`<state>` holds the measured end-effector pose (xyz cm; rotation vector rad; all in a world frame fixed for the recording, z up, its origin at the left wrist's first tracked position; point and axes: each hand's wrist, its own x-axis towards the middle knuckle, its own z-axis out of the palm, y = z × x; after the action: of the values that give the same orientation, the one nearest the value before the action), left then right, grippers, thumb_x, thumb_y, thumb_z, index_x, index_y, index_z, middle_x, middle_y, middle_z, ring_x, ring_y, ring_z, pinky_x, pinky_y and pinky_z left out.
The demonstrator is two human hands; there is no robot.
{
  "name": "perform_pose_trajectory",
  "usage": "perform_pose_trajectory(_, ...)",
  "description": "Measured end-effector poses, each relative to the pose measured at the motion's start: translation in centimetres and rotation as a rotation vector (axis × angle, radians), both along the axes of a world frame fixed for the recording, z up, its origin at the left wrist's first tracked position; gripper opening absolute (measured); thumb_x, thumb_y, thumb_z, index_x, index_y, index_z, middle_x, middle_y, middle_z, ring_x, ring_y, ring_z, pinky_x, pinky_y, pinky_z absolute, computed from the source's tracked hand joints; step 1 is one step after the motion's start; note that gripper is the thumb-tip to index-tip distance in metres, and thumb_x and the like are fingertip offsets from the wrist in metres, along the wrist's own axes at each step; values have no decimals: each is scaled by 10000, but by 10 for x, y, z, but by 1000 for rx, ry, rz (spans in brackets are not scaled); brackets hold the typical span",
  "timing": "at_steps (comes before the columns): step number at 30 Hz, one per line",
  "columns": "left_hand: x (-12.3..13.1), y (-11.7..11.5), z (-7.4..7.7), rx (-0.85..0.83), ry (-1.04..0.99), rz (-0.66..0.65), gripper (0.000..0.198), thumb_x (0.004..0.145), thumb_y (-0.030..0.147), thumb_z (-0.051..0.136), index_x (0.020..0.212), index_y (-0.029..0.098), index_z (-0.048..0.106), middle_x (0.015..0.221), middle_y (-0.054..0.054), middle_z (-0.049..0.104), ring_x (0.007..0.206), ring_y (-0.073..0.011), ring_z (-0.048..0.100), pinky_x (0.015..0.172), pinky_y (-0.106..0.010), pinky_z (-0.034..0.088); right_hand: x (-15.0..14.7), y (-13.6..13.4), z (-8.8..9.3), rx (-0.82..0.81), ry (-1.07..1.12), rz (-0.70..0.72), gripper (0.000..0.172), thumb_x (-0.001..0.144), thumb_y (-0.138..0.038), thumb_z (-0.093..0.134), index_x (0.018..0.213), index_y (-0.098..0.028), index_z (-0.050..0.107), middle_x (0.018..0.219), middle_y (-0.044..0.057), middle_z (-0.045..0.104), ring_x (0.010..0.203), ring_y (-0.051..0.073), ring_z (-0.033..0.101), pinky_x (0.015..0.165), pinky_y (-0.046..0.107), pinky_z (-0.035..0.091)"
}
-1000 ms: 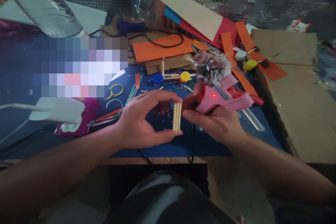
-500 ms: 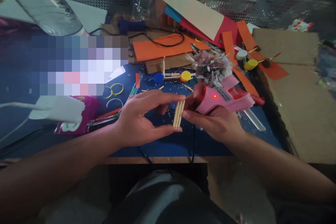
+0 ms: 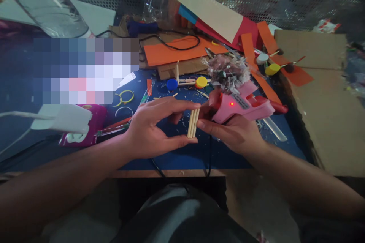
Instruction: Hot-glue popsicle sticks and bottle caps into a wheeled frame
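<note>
Several short, pale wooden sticks [image 3: 193, 123] stand side by side as a small flat panel, slightly tilted. My left hand [image 3: 155, 127] holds the panel by its ends, index fingertip on top and thumb below. At the panel's right edge, the thumb and fingers of my right hand [image 3: 228, 131] close on it. Just behind that hand is a pink glue gun [image 3: 242, 107] with a lit red light. Whether my right fingers also touch the gun is hidden. A heap of crumpled clear plastic [image 3: 228, 70] sits against the gun's far side.
Blue and yellow caps [image 3: 172, 84] and loose sticks lie behind my hands. Orange paper [image 3: 171, 51] and a dark cable lie farther back. At left are a white charger [image 3: 61, 117] and a large clear bottle [image 3: 51, 7]; cardboard [image 3: 325, 121] covers the right side.
The glue gun and the plastic heap have shifted very slightly to the left. Both hands keep nearly the same hold on the sticks.
</note>
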<state>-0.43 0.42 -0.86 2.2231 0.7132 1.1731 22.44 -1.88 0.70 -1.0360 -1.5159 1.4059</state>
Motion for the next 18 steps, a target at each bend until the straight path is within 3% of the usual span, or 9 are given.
perform_pose_trajectory(18,2,5,-5,87,-85,-35,556,825,503,962,1262,222,765,813,9,711,637,-119,610,618,-286,530,0,0,-1,3,-3,-10,444,868,-441,920,997,-288,524,857,-45,735,804,179,722,788,324,603)
